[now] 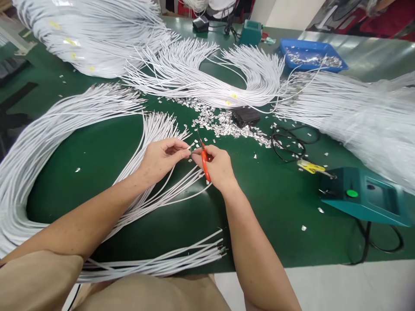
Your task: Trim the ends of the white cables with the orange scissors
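Note:
My left hand [162,160] pinches the end of a white cable [190,147] between thumb and fingers. Close against it, my right hand [218,166] has its thumb and forefinger together at the cable's tip. A red-handled tool [205,162] with a thin dark nose, pliers or snips, lies held in the right hand, its nose pointing away from me. Under my left wrist fans a bundle of white cables [158,125]. Several more cables [184,185] spread below the right hand, and another group [194,255] with bared ends lies near the front edge.
Small silvery scraps [223,123] litter the green table [259,190] around a black block [246,115]. Big cable bundles [78,39] fill the back and right. A blue tray [311,54] holds more scraps. At right stands a teal machine [359,194] beside a yellow-handled tool [311,166].

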### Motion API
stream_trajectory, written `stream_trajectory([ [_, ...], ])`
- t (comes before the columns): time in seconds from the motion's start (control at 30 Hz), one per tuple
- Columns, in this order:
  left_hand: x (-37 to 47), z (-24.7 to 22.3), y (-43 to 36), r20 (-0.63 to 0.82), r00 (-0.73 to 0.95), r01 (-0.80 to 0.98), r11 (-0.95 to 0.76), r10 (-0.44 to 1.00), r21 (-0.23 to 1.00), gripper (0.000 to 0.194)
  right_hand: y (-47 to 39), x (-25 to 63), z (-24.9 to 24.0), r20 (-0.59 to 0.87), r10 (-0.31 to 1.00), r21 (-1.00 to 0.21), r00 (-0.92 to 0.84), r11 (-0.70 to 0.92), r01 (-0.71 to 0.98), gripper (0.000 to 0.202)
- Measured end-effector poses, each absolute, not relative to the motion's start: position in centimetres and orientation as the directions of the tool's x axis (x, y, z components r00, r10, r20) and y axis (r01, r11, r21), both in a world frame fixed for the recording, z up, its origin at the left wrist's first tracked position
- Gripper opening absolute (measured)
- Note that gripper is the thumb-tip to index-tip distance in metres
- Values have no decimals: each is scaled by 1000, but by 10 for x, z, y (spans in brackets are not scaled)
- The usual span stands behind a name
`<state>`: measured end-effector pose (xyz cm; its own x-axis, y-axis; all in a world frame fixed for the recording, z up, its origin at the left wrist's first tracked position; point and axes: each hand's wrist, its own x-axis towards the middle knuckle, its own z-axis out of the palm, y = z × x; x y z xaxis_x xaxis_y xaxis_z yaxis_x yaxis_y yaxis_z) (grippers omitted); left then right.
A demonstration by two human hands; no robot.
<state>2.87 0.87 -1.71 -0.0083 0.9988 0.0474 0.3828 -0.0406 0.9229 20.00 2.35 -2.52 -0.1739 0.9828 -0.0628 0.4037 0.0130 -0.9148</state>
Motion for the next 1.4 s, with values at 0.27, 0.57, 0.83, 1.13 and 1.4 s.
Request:
stream_trajectory([
  [0.27,31,-19,5,127,21,498,-120,992,859,18,24,194,-21,-194,977,-976,-92,-202,-84,21],
  [0.57,31,-19,5,167,46,520,-167,985,838,8,17,175,-29,-271,962,-924,-30,-269,-272,14],
  [0.83,27,-17,12,14,-63,213,0,998,977,15,13,171,-26,-227,969,-949,99,-198,-244,19],
  [1.13,28,-20,10,-61,155,45,54,986,998,45,23,187,-25,-146,988,-986,58,-140,-89,26],
  [1.4,30,-20,9,9,136,117,-25,991,993,30,18,184,-18,-158,987,-985,-7,-158,-73,19],
])
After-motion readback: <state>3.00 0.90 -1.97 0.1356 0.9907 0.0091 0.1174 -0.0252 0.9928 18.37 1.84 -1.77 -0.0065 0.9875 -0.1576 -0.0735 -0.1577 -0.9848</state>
